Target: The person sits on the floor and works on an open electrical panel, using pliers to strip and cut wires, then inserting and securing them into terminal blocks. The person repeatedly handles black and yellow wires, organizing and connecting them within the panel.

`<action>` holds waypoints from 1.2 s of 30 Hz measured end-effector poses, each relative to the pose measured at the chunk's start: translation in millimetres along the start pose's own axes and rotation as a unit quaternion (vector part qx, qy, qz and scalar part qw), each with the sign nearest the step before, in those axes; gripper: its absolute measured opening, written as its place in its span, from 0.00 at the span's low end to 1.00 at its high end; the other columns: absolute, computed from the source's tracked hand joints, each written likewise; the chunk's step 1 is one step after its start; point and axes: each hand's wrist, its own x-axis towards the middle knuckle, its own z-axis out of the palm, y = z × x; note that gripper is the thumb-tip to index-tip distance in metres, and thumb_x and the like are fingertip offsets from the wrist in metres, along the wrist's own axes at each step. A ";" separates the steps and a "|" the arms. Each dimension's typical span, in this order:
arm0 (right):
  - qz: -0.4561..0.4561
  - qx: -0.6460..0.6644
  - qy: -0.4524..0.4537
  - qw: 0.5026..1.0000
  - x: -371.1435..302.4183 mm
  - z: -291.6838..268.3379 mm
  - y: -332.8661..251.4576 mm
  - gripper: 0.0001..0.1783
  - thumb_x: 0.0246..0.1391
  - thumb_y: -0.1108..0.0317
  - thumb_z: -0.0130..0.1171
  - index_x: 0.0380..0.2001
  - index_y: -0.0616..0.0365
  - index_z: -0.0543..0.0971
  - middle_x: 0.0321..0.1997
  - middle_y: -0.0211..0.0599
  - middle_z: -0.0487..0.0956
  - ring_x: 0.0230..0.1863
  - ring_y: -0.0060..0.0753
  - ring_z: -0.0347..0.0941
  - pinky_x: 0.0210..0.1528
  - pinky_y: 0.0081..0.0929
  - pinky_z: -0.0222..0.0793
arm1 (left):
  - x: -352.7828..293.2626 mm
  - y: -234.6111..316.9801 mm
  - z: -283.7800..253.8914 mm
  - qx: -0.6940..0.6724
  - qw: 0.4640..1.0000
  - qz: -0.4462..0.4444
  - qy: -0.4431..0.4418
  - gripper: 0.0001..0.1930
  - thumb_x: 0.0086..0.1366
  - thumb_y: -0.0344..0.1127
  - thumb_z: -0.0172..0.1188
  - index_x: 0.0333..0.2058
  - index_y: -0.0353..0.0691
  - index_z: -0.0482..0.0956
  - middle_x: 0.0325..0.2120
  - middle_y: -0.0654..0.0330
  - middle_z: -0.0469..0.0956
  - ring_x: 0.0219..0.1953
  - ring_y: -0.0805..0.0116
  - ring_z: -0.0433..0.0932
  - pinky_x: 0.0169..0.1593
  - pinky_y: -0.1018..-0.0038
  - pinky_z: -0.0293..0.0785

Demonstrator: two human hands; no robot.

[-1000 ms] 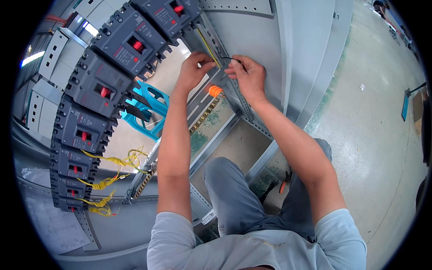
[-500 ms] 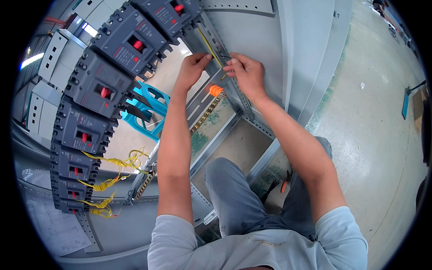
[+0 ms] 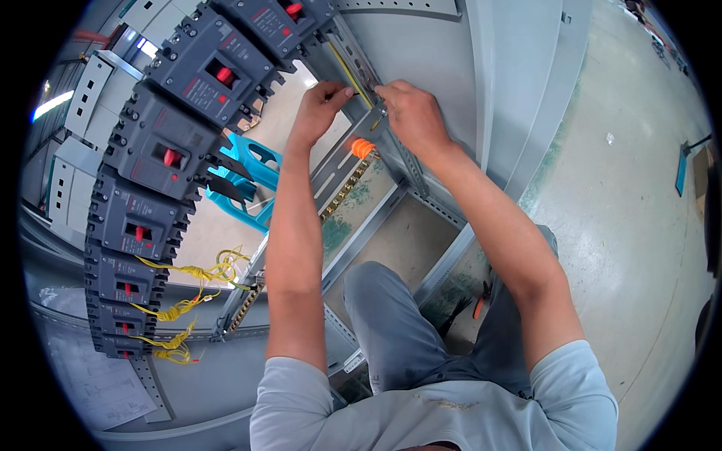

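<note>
The right hand (image 3: 415,116) has rolled knuckles-up beside the slotted grey metal upright (image 3: 410,164), hiding its grip; the left hand (image 3: 322,113) curls, grasping what I cannot tell.

Circuit breakers (image 3: 147,143) are numbering seven, and their red toggles (image 3: 225,74) are likewise totalling seven; brass terminal bars (image 3: 349,188) are numbering two, bare hands (image 3: 416,119) two; an orange coil (image 3: 363,148) and an orange-handled tool (image 3: 479,307) are each appearing once.
</note>
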 end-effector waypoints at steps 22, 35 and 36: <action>0.198 0.328 -0.007 0.924 -5.7 5.9 0.8 0.10 0.61 0.76 0.62 0.45 0.67 0.82 0.40 0.35 0.84 0.43 0.21 0.80 0.46 0.20 0.76 | -32.9 38.5 -12.3 -0.313 0.921 0.006 -0.232 0.28 0.65 0.35 0.50 0.62 0.25 0.70 0.53 0.45 0.79 0.58 0.55 0.78 0.64 0.65 0.72; 0.201 0.346 0.031 0.916 -9.6 11.6 2.8 0.12 0.56 0.76 0.64 0.44 0.65 0.84 0.38 0.40 0.87 0.40 0.24 0.83 0.46 0.23 0.77 | -26.3 24.5 -2.5 -0.169 0.977 0.006 -0.130 0.13 0.72 0.34 0.60 0.47 0.30 0.81 0.32 0.58 0.84 0.34 0.72 0.82 0.42 0.75 0.80; 0.204 0.351 0.028 0.913 -9.6 11.6 2.8 0.12 0.56 0.76 0.64 0.44 0.65 0.84 0.38 0.40 0.87 0.40 0.24 0.83 0.46 0.23 0.77 | -26.5 24.8 -1.5 -0.163 0.978 0.006 -0.128 0.12 0.72 0.34 0.60 0.47 0.30 0.81 0.31 0.59 0.83 0.33 0.73 0.81 0.41 0.76 0.79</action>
